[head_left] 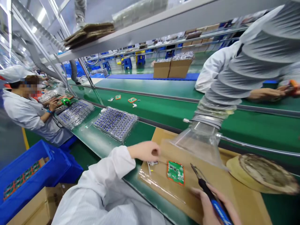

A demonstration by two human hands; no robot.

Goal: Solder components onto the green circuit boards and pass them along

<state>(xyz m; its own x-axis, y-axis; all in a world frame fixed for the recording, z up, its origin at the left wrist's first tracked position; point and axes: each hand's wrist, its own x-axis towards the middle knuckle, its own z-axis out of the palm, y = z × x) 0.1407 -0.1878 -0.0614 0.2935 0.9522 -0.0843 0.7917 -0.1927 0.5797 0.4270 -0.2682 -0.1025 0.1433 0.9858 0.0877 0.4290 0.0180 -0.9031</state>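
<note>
A soldering iron (212,195) with a black and blue handle is gripped in my right hand (208,207); its tip points up and left, beside the green circuit board (175,172). That board has an orange edge and lies flat on the brown work mat (161,184). My left hand (146,151) is curled closed just left of the board, and whatever its fingers may hold is hidden. Directly below this hand sits a small white part (151,166), with a thin wire-like line running towards the board.
A clear fume hood (199,140) on a grey duct hangs behind the board. To the right stands a round, stained container (262,175). Component trays (114,123) lie at left, near a co-worker (30,106). Loose boards (132,100) rest on the green belt. Another person's hands (269,93) work opposite.
</note>
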